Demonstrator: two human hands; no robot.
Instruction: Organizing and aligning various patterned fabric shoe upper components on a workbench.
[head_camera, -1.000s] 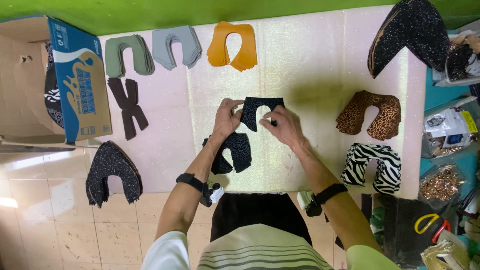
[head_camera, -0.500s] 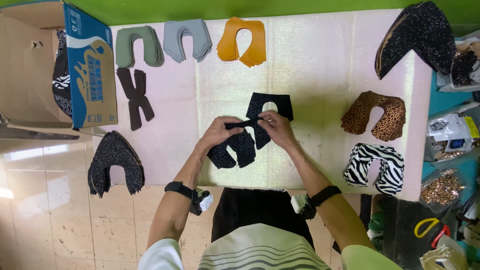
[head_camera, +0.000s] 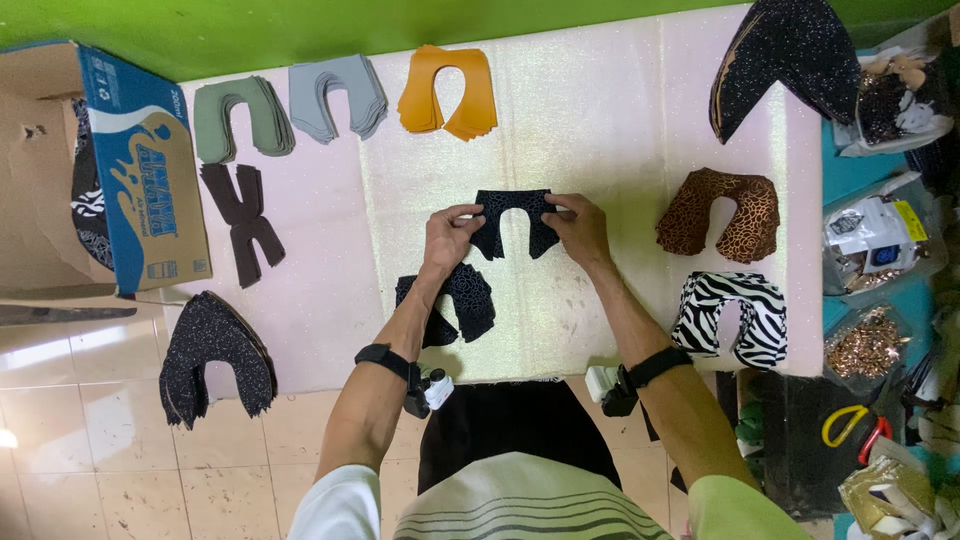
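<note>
Both hands held one black U-shaped fabric piece (head_camera: 514, 220) flat on the pale pink foam mat (head_camera: 640, 110), mid-table. Left hand (head_camera: 447, 232) pinched its left edge; right hand (head_camera: 577, 228) pinched its right edge. Small stack of matching black pieces (head_camera: 455, 303) lay just below the left wrist. Brown leopard-print stack (head_camera: 722, 212) and zebra-print stack (head_camera: 735, 315) sat to the right, well apart.

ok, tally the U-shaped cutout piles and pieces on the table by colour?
Black sparkly: 4, including the piece held by the left hand and right hand
Green: 1
Grey: 1
Orange: 1
Brown leopard: 1
Zebra: 1
Total: 9
</note>
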